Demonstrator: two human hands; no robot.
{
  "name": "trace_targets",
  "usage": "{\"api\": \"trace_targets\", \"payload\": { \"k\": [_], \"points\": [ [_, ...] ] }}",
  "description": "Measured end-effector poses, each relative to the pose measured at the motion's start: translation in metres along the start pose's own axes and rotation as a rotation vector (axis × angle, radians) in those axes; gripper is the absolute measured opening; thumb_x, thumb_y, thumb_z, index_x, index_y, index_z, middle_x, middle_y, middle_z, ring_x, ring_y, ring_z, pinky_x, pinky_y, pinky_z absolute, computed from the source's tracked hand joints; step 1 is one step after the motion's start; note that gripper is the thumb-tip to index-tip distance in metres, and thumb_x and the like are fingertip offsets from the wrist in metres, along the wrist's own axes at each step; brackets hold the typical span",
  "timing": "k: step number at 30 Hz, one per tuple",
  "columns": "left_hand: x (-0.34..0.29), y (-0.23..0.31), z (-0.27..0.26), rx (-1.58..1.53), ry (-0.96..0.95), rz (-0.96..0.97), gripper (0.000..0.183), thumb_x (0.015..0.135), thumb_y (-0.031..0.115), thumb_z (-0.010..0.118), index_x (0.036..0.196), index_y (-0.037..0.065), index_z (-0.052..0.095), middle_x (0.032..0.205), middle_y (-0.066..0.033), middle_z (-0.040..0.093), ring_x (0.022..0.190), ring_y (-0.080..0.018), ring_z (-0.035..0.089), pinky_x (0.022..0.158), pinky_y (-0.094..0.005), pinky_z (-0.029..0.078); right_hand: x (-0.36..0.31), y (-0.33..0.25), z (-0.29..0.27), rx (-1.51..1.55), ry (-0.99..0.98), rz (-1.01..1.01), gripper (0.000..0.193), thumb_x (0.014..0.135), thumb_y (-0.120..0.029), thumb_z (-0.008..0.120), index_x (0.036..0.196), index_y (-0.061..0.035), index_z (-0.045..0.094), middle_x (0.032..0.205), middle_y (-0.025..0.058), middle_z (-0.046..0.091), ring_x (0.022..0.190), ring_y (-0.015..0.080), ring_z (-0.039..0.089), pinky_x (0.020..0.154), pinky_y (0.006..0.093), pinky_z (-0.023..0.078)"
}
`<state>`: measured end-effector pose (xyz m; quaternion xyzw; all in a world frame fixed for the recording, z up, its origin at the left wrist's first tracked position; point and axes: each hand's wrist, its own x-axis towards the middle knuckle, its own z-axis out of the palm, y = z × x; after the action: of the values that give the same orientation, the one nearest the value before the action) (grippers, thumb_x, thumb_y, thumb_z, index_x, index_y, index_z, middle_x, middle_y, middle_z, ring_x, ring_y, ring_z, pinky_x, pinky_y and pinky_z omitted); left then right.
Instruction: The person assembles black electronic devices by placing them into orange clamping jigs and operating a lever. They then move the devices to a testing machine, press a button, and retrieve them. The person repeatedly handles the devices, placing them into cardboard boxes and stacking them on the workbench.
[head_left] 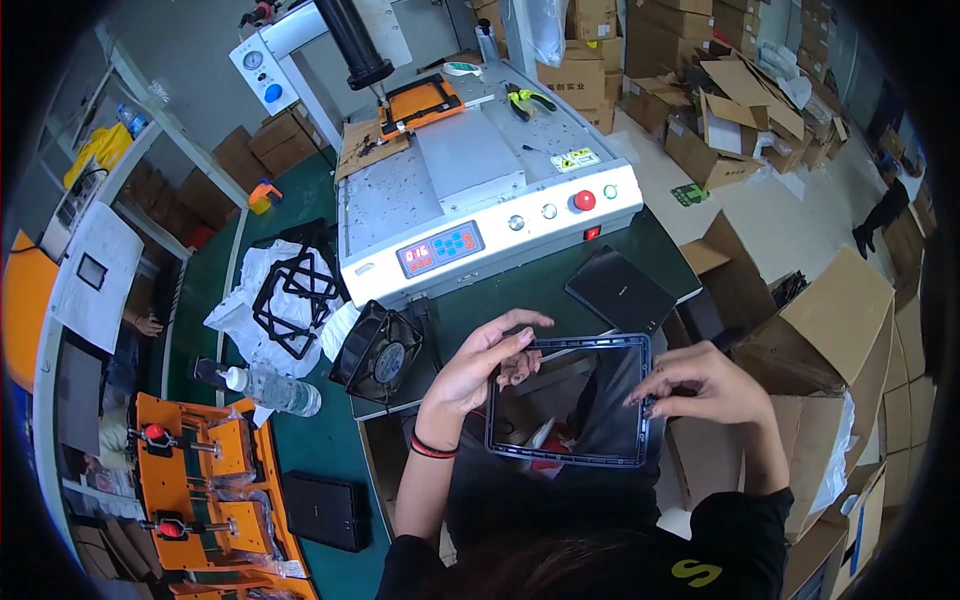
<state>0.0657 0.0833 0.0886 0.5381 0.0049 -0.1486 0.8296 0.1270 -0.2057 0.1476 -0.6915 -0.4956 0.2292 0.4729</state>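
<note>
A black rectangular plastic frame [568, 460] is held up in front of my body, slightly tilted. My left hand [475, 362] grips its upper left corner, some fingers showing within the frame's outline. I cannot tell whether the middle is bare or has a clear, shiny panel. At the frame's right bar, my right hand [705, 385] has its thumb and fingers bent together, the tips reaching just inside the bar. What lies between those fingertips is too small to make out.
Ahead stands a grey press machine [490, 215] with an orange fixture [420, 105] and pliers [528, 100]. Left are black frames [295, 300], a fan [378, 350], a bottle [275, 390] and orange clamps [215, 460]. A black panel [620, 290] lies on the bench; cartons [820, 330] stand right.
</note>
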Motion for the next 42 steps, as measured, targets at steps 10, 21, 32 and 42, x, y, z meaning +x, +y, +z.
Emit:
{"api": "trace_targets", "payload": {
  "k": [10,21,32,42],
  "points": [
    [0.059,-0.065,-0.095,0.671,0.551,0.494,0.032,0.102,0.021,0.037,0.090,-0.003,0.055,0.088,-0.0100,0.062,0.078,-0.0167,0.059,0.074,-0.0288,0.049,-0.070,0.082,0.051,0.596,0.459,0.207,0.014,0.087,-0.011,0.065,0.089,0.0029,0.066,0.087,0.0090,0.063,0.068,0.0099,0.059,0.060,0.0227,0.048],
    [0.057,-0.064,-0.067,1.005,0.613,0.615,0.020,0.094,0.007,0.044,0.081,-0.005,0.054,0.081,-0.0160,0.060,0.078,-0.0336,0.060,0.073,-0.0391,0.047,-0.105,0.207,0.158,1.157,0.410,0.434,0.008,0.094,-0.008,0.056,0.097,-0.0025,0.061,0.086,0.0006,0.061,0.063,0.0026,0.052,0.047,0.0147,0.038],
    [0.056,-0.064,-0.064,1.080,0.619,0.622,0.021,0.094,0.007,0.045,0.085,-0.005,0.058,0.083,-0.0159,0.062,0.078,-0.0296,0.062,0.073,-0.0357,0.048,-0.097,0.225,0.156,1.348,0.317,0.362,0.014,0.093,-0.009,0.056,0.104,-0.0013,0.061,0.101,0.0050,0.063,0.077,0.0081,0.056,0.071,0.0203,0.047],
    [0.055,-0.062,-0.062,1.087,0.613,0.629,0.019,0.093,0.007,0.046,0.085,-0.005,0.058,0.084,-0.0170,0.060,0.081,-0.0331,0.060,0.075,-0.0378,0.046,-0.098,0.229,0.161,1.322,0.387,0.357,0.009,0.093,-0.006,0.055,0.099,-0.0022,0.059,0.100,0.0064,0.063,0.084,0.0101,0.058,0.074,0.0218,0.047]
  ]
}}
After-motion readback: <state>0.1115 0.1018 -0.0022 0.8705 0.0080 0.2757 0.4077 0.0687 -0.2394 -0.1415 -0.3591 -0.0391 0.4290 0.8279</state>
